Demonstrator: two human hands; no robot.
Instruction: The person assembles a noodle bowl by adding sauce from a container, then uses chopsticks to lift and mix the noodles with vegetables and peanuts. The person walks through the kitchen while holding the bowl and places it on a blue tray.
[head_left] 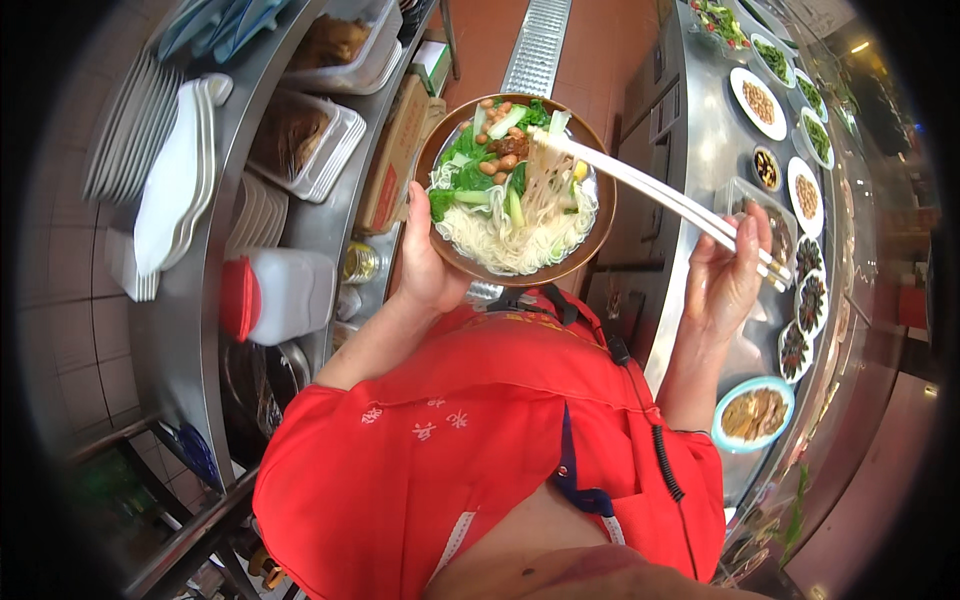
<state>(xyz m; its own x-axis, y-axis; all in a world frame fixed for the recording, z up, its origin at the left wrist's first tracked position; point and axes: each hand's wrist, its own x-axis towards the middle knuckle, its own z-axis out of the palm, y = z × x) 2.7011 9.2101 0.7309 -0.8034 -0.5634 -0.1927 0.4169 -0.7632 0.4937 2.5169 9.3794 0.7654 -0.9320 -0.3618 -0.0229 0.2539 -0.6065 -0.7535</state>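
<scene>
My left hand [432,262] grips the left side of a brown bowl [598,238], thumb over the rim and the other fingers hidden beneath it. Inside lie thin pale noodles [508,243], green leafy vegetables [468,172], several peanuts and a dark reddish topping [507,148]. Held in my right hand [728,262] is a pair of long white chopsticks [655,190]. Their tips are at the bowl's upper right, with strands of noodle hanging from them down to the rest. The bowl is in front of my red top, above the floor.
Left, metal shelves carry stacked white plates [180,190], plastic tubs [290,140] and a red-lidded container [290,295]. Along the right, a steel counter holds dishes of peanuts [758,103], greens [771,60] and a blue-rimmed plate [722,425]. A metal drain grate [537,50] crosses the reddish floor ahead.
</scene>
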